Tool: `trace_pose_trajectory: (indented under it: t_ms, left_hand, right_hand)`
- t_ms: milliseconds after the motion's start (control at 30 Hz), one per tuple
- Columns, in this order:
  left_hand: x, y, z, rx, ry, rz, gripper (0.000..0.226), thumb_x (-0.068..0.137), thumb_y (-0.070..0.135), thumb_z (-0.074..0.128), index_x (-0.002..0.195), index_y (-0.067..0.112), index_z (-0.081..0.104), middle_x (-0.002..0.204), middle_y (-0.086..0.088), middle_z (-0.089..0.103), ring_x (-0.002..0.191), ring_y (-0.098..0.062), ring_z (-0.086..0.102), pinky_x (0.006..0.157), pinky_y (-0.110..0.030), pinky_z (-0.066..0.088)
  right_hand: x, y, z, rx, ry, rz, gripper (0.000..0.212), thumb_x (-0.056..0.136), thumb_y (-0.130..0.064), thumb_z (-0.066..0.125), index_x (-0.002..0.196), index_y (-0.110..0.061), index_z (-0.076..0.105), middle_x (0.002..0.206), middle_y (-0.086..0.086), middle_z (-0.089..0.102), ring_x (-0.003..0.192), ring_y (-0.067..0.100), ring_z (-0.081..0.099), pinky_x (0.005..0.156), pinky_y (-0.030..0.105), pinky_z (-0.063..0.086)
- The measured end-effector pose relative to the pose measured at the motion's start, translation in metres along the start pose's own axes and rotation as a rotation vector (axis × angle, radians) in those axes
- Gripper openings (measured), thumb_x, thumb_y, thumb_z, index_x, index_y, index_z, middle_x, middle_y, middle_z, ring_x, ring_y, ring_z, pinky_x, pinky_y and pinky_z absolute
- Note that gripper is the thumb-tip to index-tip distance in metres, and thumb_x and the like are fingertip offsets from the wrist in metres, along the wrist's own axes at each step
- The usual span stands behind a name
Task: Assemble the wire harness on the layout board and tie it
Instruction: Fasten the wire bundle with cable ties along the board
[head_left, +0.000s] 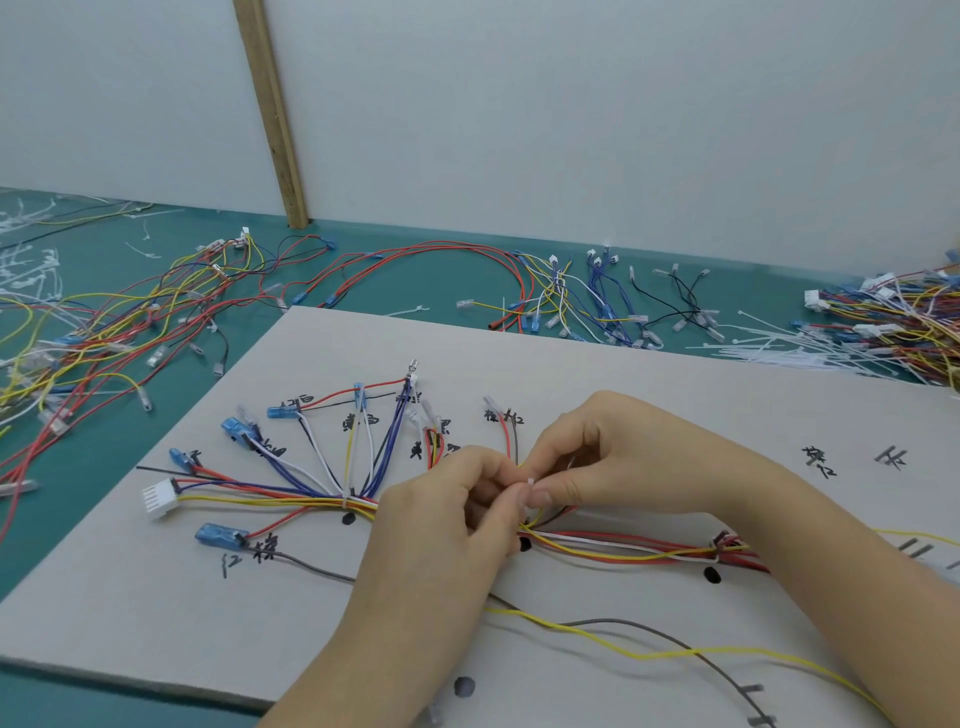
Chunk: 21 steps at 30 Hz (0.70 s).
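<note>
Wire harness lies mid-board on the layout board, fanned out, with one tie at its left junction. I see my left hand and right hand pinching a white cable tie around the middle bundle. Judging by this, the tying is about halfway.

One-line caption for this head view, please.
Both hands, left and right, pinch a white cable tie around the wire bundle on the layout board.

left hand and right hand fingertips together, fingers curled, pinching
</note>
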<state>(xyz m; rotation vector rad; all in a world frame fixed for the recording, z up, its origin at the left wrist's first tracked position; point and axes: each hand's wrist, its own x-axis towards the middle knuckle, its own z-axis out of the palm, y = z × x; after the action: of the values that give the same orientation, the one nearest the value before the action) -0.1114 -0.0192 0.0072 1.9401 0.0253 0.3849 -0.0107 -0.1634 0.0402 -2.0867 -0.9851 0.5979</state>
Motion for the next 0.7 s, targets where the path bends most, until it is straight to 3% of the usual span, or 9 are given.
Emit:
trace_pose_trajectory:
  t_ms: [200,333,433,567,700]
  left_hand:
    - [0.0001,-0.0002,0.0004,-0.023,0.003,0.004,0.014,0.079,0.018,0.062,0.069,0.027,0.061,0.062,0.007,0.065,0.050,-0.005,0.059,0.054,-0.022,0.050]
    - [0.0006,-0.0004,0.0008,-0.033,-0.001,0.011,0.014,0.081,0.018,0.061,0.070,0.027,0.060,0.062,0.009,0.065,0.052,-0.005,0.059,0.056,-0.026,0.051]
    - [0.0007,-0.0010,0.0005,-0.061,-0.006,0.003,0.016,0.081,0.016,0.061,0.069,0.026,0.060,0.063,0.007,0.065,0.053,-0.005,0.060,0.054,-0.021,0.052]
    - [0.0001,-0.0013,-0.0006,-0.109,-0.038,-0.019,0.014,0.081,0.014,0.061,0.078,0.027,0.062,0.065,0.006,0.066,0.055,-0.005,0.061,0.055,-0.017,0.050]
    - [0.0003,-0.0025,-0.0002,-0.115,-0.064,-0.045,0.034,0.082,0.007,0.062,0.089,0.040,0.056,0.074,0.005,0.067,0.062,-0.009,0.063,0.062,-0.023,0.053]
  right_hand:
    - [-0.0026,-0.0024,-0.0008,0.044,-0.038,0.000,0.007,0.082,-0.012,0.066,0.081,-0.015,0.072,0.077,0.005,0.072,0.073,0.011,0.063,0.076,0.032,0.054]
    - [-0.0031,-0.0005,-0.0057,0.109,-0.028,0.052,0.013,0.089,-0.010,0.059,0.086,-0.006,0.071,0.075,0.006,0.069,0.071,0.012,0.062,0.075,0.031,0.055]
    - [-0.0018,-0.0012,-0.0044,0.128,-0.014,0.051,0.009,0.085,-0.011,0.064,0.081,-0.012,0.072,0.072,0.008,0.067,0.066,0.009,0.059,0.070,0.027,0.053]
    - [-0.0031,-0.0039,-0.0054,0.173,0.009,0.032,0.013,0.082,-0.009,0.068,0.075,-0.019,0.071,0.064,-0.003,0.065,0.060,0.006,0.057,0.064,0.021,0.052]
    - [-0.0031,-0.0068,-0.0046,0.169,0.021,0.029,0.016,0.081,-0.007,0.068,0.072,-0.021,0.068,0.058,-0.008,0.062,0.056,0.004,0.055,0.058,0.016,0.048]
